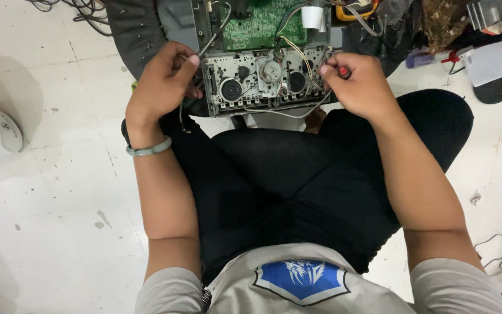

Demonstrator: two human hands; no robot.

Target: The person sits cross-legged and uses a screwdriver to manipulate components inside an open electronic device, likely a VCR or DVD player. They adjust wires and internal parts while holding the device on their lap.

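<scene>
Metal tape mechanism (265,81) at 12 o'clock, round black rollers, thin wires. Left hand (161,87) curled, gripping its left edge. Right hand (358,84) closed on red-handled screwdriver (343,71). Green circuit board (262,26) behind.

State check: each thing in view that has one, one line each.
Tape deck mechanism: casing off, insides exposed, propped at the knees.
Green circuit board: bare, wires attached.
Left hand: grip closed on the mechanism's left edge.
Right hand: closed on a red-handled tool, tip at the mechanism's right side.
Bracelet: on the left wrist.
</scene>
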